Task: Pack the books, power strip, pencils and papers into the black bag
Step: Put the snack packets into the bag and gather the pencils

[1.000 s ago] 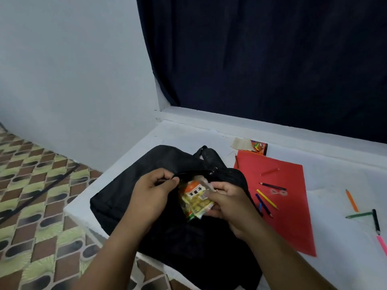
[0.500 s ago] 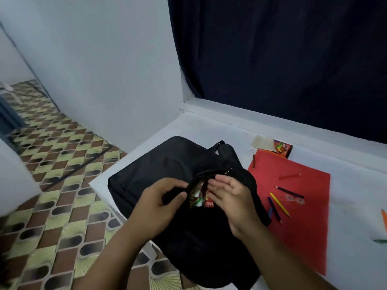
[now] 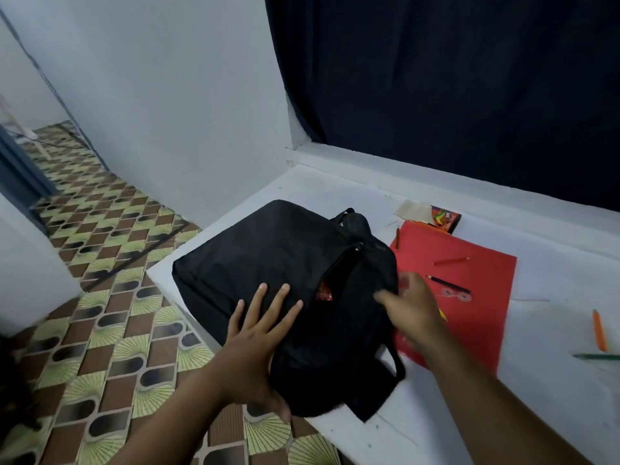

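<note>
- Plainly, the packing was only partly done: the soft black fabric bag (image 3: 268,263) lay on its side at the centre of the frame, on the near-left corner of the white counter (image 3: 553,273), its zip mouth still gaping.
- Inside that mouth only a red-and-orange printed packet (image 3: 323,292) showed; whatever else the bag held was hidden.
- Still outside were the flat red paper sheet (image 3: 476,317) to the right of the bag, several coloured pencils on it, such as the red pencil (image 3: 451,261), and an orange pencil (image 3: 599,330) at the right edge.
- No books or power strip could be seen on the counter.
- The left hand (image 3: 258,327) pressed flat on the bag, fingers spread and straight, holding nothing.
- The right hand (image 3: 412,307) was blurred at the bag's right edge, over the red sheet; whether it gripped anything I cannot tell.
</note>
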A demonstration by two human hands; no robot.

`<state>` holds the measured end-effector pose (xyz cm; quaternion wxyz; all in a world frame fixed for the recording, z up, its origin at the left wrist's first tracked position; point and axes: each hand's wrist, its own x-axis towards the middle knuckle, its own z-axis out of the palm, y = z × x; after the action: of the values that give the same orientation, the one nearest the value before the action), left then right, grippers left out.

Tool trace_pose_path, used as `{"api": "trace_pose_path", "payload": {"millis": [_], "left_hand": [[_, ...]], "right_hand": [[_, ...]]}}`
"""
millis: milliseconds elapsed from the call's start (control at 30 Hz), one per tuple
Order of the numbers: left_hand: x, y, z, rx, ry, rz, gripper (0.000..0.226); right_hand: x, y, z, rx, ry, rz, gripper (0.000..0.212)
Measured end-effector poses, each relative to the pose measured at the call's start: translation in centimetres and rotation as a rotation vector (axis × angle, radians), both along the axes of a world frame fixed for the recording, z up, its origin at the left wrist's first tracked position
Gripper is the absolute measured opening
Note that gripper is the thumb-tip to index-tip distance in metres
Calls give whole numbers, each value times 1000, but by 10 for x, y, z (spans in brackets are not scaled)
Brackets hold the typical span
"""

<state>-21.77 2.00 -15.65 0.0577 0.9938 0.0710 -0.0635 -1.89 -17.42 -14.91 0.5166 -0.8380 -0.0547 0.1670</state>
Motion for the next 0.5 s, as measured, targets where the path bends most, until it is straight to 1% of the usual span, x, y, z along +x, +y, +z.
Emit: {"api": "trace_pose_path", "payload": {"millis": [67,133,233,267,300,333,400,433,500], "left_hand": [[2,-1,-2,35,-22,15,154],[2,-2,-1,14,-76,11,153],[1,-4,7,-69,-153,-1,156],[0,-6,10,-93,-181,16,154],[0,-9,12,-108,-214,44,147],[0,-11,13,-118,-261,82,132],[1,-11,16,-141,-425,168,87],[2,-7,18,-163,-538,213,66],[6,5,27,-267,-736,328,32]], "right_hand": [[6,15,26,235,130,-17,19],[11,36,49,363,221,-3,10],[20,65,73,484,324,-18,12],[22,74,80,533,359,-39,13],[24,81,86,588,393,-55,15],[25,88,93,639,426,-59,21],[25,100,104,716,472,-39,29],[25,103,109,749,490,-26,28],[25,104,116,841,526,-2,26]]}}
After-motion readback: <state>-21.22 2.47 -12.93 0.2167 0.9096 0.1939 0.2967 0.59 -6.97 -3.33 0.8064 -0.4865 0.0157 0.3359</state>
